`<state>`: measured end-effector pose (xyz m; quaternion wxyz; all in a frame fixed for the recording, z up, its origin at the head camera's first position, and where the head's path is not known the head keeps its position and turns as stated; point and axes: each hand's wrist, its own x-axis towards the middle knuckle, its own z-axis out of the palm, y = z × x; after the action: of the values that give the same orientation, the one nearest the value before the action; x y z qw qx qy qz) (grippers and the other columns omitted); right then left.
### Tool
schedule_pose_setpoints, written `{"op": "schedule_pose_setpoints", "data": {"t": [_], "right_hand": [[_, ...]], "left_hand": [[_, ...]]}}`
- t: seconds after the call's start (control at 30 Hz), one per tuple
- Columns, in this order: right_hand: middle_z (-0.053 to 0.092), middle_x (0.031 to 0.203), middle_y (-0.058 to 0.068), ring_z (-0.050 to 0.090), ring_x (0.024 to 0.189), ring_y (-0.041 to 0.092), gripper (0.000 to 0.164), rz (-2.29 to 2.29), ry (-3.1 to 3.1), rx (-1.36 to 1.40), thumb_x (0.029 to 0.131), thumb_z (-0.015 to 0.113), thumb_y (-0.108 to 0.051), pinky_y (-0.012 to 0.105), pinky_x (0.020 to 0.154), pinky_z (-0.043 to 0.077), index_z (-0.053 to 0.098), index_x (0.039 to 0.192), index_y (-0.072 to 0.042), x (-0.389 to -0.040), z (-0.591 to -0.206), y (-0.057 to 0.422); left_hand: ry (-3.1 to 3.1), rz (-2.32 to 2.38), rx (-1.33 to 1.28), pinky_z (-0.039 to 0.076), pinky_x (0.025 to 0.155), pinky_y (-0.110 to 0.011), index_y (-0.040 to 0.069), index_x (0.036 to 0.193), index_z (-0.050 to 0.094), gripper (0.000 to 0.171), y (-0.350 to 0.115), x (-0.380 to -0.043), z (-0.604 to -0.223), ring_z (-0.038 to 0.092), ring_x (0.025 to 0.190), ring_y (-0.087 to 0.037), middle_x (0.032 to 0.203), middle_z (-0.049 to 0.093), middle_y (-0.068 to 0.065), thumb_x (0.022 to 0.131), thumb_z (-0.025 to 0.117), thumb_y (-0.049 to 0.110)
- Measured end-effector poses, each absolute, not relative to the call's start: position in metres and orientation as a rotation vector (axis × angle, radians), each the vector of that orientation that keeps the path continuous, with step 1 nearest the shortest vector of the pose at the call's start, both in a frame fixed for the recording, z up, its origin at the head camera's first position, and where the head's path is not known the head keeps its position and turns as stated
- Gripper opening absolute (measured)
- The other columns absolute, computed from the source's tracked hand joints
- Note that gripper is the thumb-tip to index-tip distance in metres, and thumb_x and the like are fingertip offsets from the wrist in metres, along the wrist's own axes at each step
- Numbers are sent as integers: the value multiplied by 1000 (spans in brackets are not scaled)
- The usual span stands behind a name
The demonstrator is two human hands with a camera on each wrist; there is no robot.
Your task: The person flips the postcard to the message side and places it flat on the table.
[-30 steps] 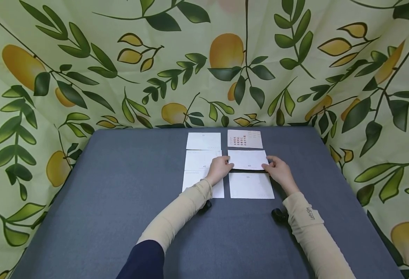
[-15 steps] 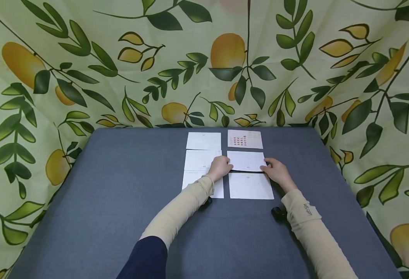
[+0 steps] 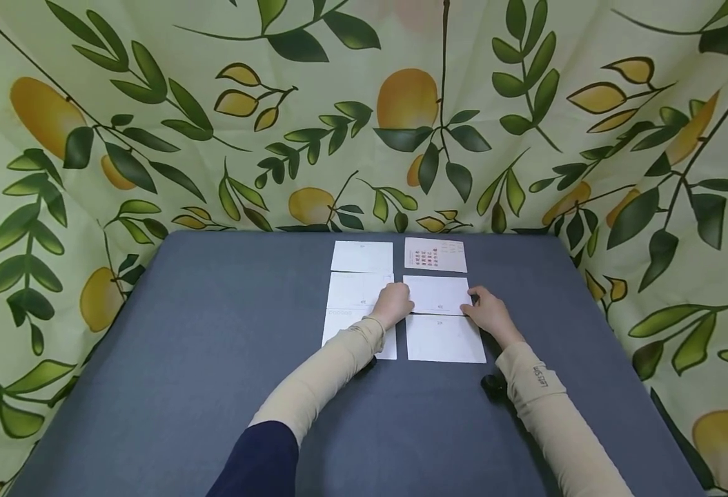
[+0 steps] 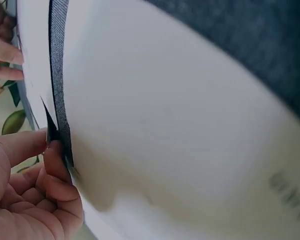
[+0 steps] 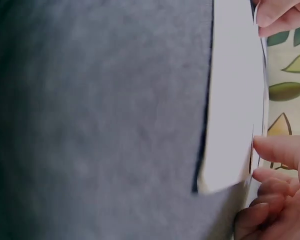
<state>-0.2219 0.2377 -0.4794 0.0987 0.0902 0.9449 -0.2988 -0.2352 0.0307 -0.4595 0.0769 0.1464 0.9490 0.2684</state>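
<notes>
A white postcard (image 3: 435,293) lies in the middle of the right-hand column, between both hands. My left hand (image 3: 391,304) pinches its left edge with thumb and fingers; a bit of that edge appears slightly raised in the left wrist view. At its near right corner, my right hand (image 3: 490,317) pinches the edge with thumb and forefinger. Beyond it lies a postcard with red printed characters (image 3: 435,255), and on the near side another white postcard (image 3: 446,338). The left column has a far card (image 3: 361,257), a middle card (image 3: 348,288) and a near card (image 3: 341,321), the last two partly covered by my left arm.
A grey-blue cloth (image 3: 233,310) covers the table. Its far edge meets a curtain (image 3: 339,103) printed with leaves and yellow fruit. A narrow strip of cloth separates the two columns of cards. A black device (image 3: 494,388) is at my right wrist.
Both hands have drawn the middle right postcard slightly nearer and lowered it. The dark gap between it and the near right card has closed. The head view has tilted up slightly.
</notes>
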Motion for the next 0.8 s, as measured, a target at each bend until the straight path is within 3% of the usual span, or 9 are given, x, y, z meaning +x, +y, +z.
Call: {"op": "schedule_pose_setpoints", "data": {"t": [0.17,0.3,0.43,0.6,0.8], "right_hand": [[45,74,8,41,62,19,48,-889,2807,190,87,62,-18,27,54,32,48,126,7,-225,-474,239],[46,76,9,42,65,19,47,-859,2786,112,87,61,-14,27,56,33,48,126,8,-229,-468,240],[48,80,12,45,70,22,47,-799,2761,96,87,60,-14,28,58,34,47,126,7,-232,-465,244],[49,83,11,45,73,22,44,-823,2765,120,86,53,-15,28,59,34,49,124,6,-234,-462,242],[52,101,17,47,87,26,42,-1157,2775,294,91,47,-20,28,62,40,50,127,2,-255,-479,245]], "left_hand": [[2897,623,531,39,45,-17,-3,82,69,13,34,-238,-456,49,49,-10,65,66,-11,85,57,1],[2901,525,577,47,52,-20,-1,81,69,11,36,-244,-453,54,54,-13,68,68,-10,83,58,0],[2870,535,561,52,68,-27,-1,83,68,9,35,-253,-452,59,69,-18,79,69,-12,81,61,6],[2915,684,489,50,80,-30,-1,99,65,24,28,-266,-455,61,91,-22,98,66,-13,88,58,19],[2819,1080,414,48,83,-34,-4,119,57,38,26,-278,-452,58,98,-26,106,62,-16,93,54,24]]}}
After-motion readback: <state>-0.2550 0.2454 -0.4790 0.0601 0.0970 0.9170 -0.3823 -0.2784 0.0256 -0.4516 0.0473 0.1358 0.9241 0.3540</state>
